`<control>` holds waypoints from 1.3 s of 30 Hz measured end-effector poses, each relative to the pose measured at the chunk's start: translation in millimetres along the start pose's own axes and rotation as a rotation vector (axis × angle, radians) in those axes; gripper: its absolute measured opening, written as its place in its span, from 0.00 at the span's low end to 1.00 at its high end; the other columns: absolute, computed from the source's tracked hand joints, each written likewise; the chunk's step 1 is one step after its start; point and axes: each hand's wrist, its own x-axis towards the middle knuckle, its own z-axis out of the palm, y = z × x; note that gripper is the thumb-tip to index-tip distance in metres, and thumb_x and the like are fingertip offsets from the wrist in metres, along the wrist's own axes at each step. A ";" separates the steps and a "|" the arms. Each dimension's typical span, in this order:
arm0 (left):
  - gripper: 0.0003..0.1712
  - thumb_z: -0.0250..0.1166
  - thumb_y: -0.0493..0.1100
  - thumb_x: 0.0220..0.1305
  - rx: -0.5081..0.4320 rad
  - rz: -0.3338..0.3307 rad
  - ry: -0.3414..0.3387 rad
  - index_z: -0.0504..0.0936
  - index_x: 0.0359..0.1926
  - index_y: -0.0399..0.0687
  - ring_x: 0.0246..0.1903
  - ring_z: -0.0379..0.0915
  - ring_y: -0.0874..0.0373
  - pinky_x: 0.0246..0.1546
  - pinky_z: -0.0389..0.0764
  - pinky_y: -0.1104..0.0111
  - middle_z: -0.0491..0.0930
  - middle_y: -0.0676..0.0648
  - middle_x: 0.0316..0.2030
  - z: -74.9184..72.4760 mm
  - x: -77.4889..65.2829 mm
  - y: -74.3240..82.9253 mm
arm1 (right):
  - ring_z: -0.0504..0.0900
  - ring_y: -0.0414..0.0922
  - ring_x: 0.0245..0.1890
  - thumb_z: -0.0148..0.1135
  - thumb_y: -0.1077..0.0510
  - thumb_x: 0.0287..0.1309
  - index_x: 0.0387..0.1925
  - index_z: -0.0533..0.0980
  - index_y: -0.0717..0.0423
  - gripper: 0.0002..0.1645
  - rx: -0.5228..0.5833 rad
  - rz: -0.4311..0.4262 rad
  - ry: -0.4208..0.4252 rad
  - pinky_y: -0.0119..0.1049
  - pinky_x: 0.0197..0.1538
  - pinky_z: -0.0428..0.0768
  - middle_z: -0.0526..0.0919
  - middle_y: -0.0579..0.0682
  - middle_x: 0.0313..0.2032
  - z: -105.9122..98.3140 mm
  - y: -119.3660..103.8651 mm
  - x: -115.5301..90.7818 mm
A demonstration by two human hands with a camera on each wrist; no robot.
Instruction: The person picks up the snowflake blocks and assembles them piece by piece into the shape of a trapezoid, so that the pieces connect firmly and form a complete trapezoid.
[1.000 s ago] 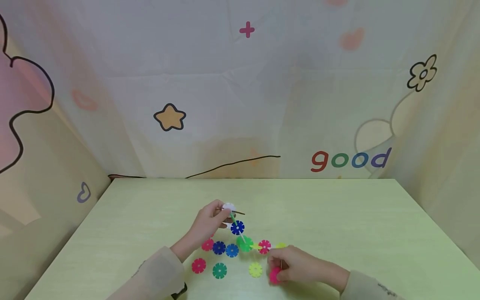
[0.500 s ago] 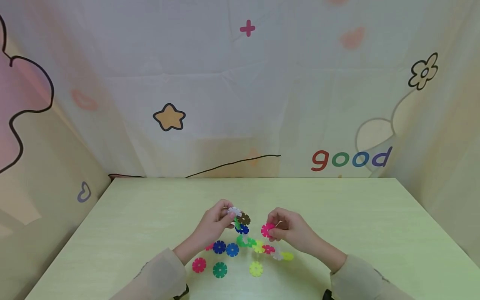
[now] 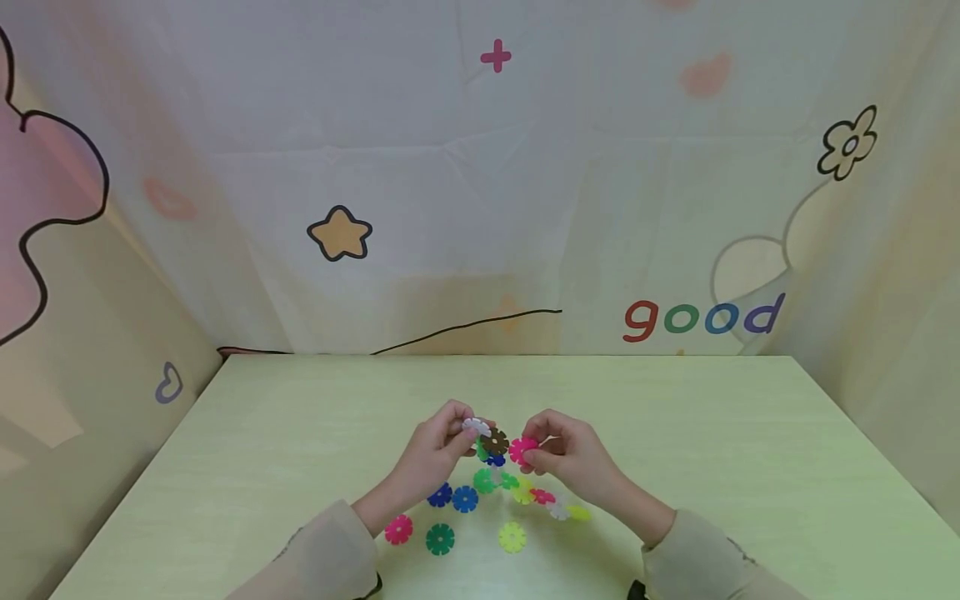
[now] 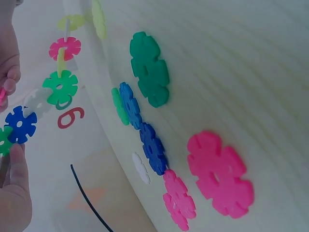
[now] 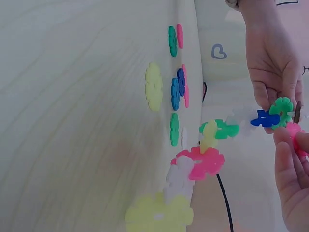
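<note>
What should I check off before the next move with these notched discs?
1. Left hand grips the chain: ok, at the white disc.
2. Right hand holds a pink disc: ok, pinched.
3. Pink disc beside the brown disc: ok, close together in the head view.
4. Pink slot aligned with brown slot: cannot tell.
5. A hand free for another disc: not ok, both are holding.
6. Chain linked to its far yellow disc: ok, right wrist view.

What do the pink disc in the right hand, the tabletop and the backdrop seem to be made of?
Pink disc: probably moulded plastic, smooth, judging by its even colour and clean notches.
Tabletop: pale, smooth-looking; faint grain-like streaks suggest wood or laminate.
Backdrop: likely matt printed cloth, given its creases and soft folds; plastic sheeting is possible.
</note>
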 end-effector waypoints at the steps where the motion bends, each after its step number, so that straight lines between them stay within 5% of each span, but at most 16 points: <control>1: 0.07 0.49 0.37 0.64 -0.003 0.002 0.003 0.67 0.42 0.40 0.41 0.76 0.53 0.40 0.78 0.72 0.77 0.41 0.47 0.2 -0.3 0.5 | 0.82 0.46 0.28 0.59 0.66 0.52 0.37 0.70 0.64 0.10 0.006 0.002 0.002 0.30 0.32 0.80 0.78 0.60 0.33 0.8 -0.2 -0.1; 18: 0.11 0.51 0.38 0.63 0.119 0.027 0.029 0.75 0.45 0.43 0.34 0.75 0.58 0.37 0.78 0.73 0.80 0.44 0.40 6.5 -4.5 4.1 | 0.81 0.39 0.25 0.60 0.67 0.49 0.32 0.73 0.61 0.07 -0.078 -0.065 0.096 0.29 0.31 0.79 0.80 0.56 0.28 11.7 -0.9 -4.2; 29: 0.09 0.51 0.37 0.63 0.164 0.099 0.050 0.76 0.42 0.45 0.29 0.74 0.63 0.33 0.77 0.77 0.81 0.46 0.36 10.1 -9.7 8.0 | 0.80 0.42 0.21 0.61 0.71 0.46 0.28 0.75 0.60 0.07 -0.124 -0.289 0.179 0.30 0.25 0.79 0.82 0.54 0.24 17.8 1.1 -7.3; 36: 0.12 0.50 0.38 0.64 0.182 0.060 -0.038 0.74 0.47 0.45 0.24 0.68 0.60 0.21 0.69 0.78 0.79 0.46 0.39 2.8 -9.6 8.2 | 0.80 0.37 0.23 0.61 0.70 0.46 0.29 0.76 0.59 0.06 -0.188 -0.317 0.124 0.27 0.29 0.79 0.83 0.53 0.26 11.2 -2.7 -3.6; 39: 0.16 0.49 0.36 0.62 0.175 0.058 -0.083 0.73 0.50 0.47 0.32 0.73 0.56 0.25 0.72 0.77 0.78 0.47 0.45 -0.3 -8.4 9.5 | 0.81 0.38 0.25 0.61 0.68 0.47 0.30 0.77 0.59 0.06 -0.224 -0.313 0.098 0.25 0.32 0.79 0.83 0.53 0.28 7.8 -6.3 -1.5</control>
